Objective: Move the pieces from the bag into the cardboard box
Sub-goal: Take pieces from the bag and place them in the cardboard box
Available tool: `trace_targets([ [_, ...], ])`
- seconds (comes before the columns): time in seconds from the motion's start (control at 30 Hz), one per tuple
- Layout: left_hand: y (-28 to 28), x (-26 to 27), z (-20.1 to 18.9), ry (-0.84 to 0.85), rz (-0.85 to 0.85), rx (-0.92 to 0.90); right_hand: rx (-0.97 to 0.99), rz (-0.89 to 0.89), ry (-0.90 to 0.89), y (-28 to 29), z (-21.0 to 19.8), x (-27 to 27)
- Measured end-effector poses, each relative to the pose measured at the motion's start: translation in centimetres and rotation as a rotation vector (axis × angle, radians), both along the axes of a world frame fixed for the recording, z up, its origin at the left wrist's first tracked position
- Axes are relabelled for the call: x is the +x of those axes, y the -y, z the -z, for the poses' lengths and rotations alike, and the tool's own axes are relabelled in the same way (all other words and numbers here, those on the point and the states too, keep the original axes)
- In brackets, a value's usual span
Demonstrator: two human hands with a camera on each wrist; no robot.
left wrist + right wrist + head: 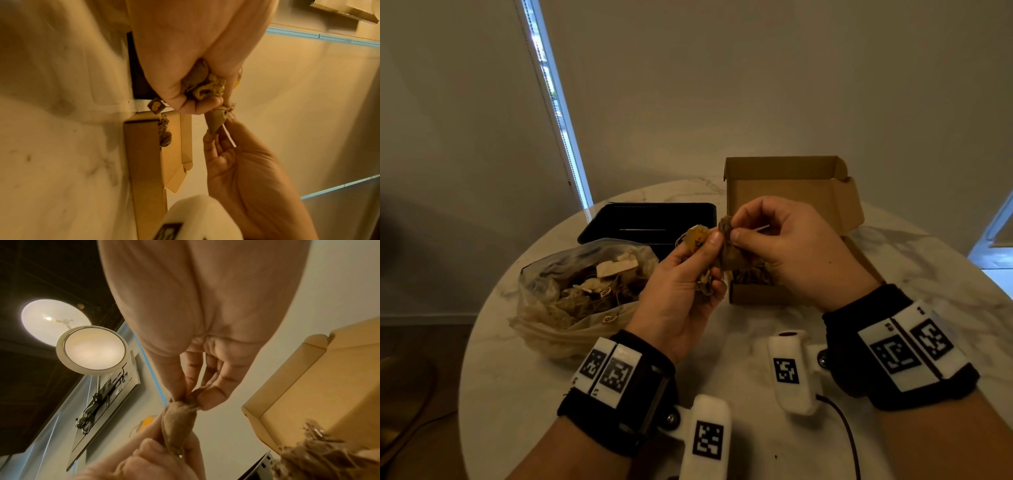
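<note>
A clear plastic bag (571,298) full of tea bags with strings and tags lies on the table at the left. An open cardboard box (791,192) stands at the right, with several tea bags (751,274) inside. My left hand (688,274) grips a tangled clump of tea bags (205,87) with a yellow tag (697,238), above the box's near left corner. My right hand (774,240) pinches one brown tea bag (179,417) at its top between thumb and forefinger. That tea bag still hangs from the clump.
A black plastic tray (654,222) sits behind the bag. The round white marble table (928,274) ends near a wall and a blind. A dark cable (849,442) trails off the right wrist camera.
</note>
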State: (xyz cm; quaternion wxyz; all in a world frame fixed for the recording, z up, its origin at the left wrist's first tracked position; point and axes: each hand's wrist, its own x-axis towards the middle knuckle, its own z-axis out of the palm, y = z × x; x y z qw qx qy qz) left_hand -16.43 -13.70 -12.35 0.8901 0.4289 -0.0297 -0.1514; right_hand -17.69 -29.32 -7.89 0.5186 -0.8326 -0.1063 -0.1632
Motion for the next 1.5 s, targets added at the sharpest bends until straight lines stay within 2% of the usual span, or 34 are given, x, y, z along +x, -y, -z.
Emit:
trace_targets([
  [0.2,-0.2,0.0,-0.1,-0.01,-0.039,-0.012,-0.08,-0.015,-0.039,-0.7,-0.1,-0.8],
  [0.4,-0.1,-0.2,-0.2,0.044,-0.08,0.05,-0.236,0.044,0.042,-0.6,0.2,-0.1],
  [0.57,0.1,-0.4,-0.2,0.1,-0.13,0.101,-0.227,0.05,0.046,-0.6,0.3,-0.2],
  [0.73,0.3,-0.4,-0.4,0.083,-0.15,0.111,-0.178,0.077,0.036,-0.4,0.2,-0.3],
  [0.87,0.4,-0.6,-0.3,0.062,-0.091,0.134,-0.12,0.146,0.063,0.1,-0.1,-0.2],
  [1.03,0.7,-1.2,-0.4,0.114,0.049,0.176,-0.069,0.177,0.058,0.5,-0.1,0.0],
  [1.17,0.6,-1.2,-0.5,0.169,0.005,0.121,-0.091,0.145,-0.065,0.6,0.1,0.1],
  [1.3,0.3,-1.1,-0.9,0.171,-0.053,0.023,-0.21,0.092,-0.221,0.7,0.2,-0.2],
  [1.4,0.3,-1.2,-1.1,0.17,-0.088,-0.007,-0.212,0.116,-0.201,0.9,0.1,-0.2],
  [1.5,0.1,-0.8,-0.8,0.119,-0.139,-0.052,-0.128,0.113,-0.105,1.0,0.1,0.0],
])
